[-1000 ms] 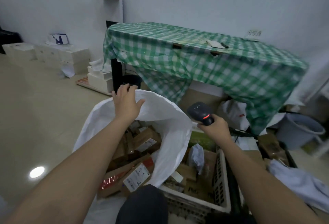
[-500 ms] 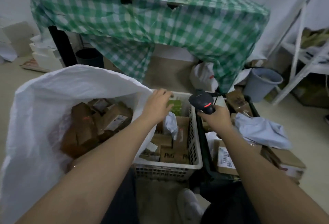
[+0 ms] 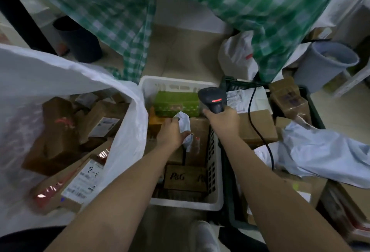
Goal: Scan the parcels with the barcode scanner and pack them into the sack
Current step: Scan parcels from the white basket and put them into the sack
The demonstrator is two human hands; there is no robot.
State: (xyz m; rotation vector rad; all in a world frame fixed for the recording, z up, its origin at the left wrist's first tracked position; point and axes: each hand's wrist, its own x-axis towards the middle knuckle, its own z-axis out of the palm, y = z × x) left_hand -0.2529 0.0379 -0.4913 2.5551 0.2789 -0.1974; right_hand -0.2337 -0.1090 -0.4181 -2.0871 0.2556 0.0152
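Reaching down into the white basket with the left hand, fingers curling around a small crumpled white parcel lying on top of the brown boxes there, just in front of a green package. Gripping the barcode scanner in the right hand, fingers wrapping its handle, red light glowing on its head, black cable trailing off over the cartons in the dark crate to the right. Hovering over the basket's right rim with the scanner, just beside the parcel. Standing open at the left, the white sack, holding several taped brown boxes with labels. Hanging behind everything, a green checked cloth; sitting at far right, a grey bucket.
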